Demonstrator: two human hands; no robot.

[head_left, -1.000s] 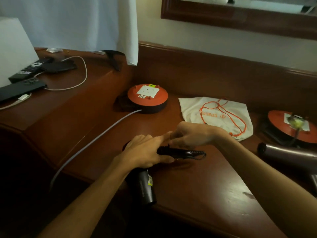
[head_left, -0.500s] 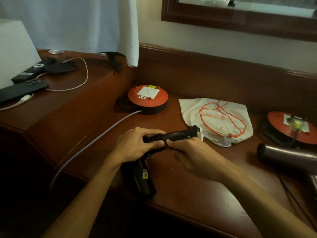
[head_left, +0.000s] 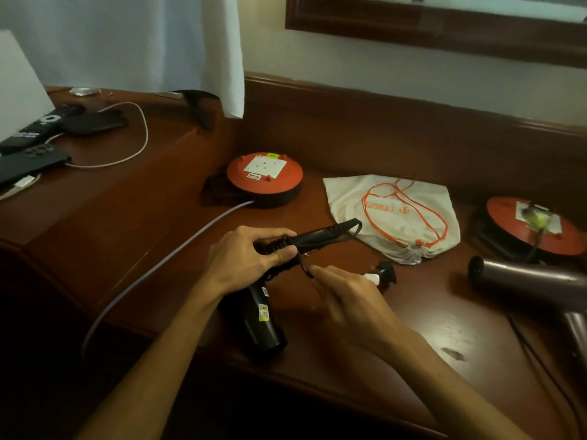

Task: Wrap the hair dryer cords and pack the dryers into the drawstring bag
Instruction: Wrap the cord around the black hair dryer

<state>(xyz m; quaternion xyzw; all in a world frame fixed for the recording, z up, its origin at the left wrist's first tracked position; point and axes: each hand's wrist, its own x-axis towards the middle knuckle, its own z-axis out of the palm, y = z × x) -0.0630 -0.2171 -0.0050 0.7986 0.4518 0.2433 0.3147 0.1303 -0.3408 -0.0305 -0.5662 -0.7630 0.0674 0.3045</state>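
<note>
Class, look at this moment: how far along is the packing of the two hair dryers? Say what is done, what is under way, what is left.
Done: nothing packed; the drawstring bag lies flat, cinched. Under way: the left hand grips the black dryer's handle, and the right hand works its cord, the plug loose on the desk. Left: the second dryer, unwrapped, and bagging both.

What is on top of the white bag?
An orange string lies looped on top of the white bag, and orange letters show. What is inside cannot be seen; the cloth covers it.
</note>
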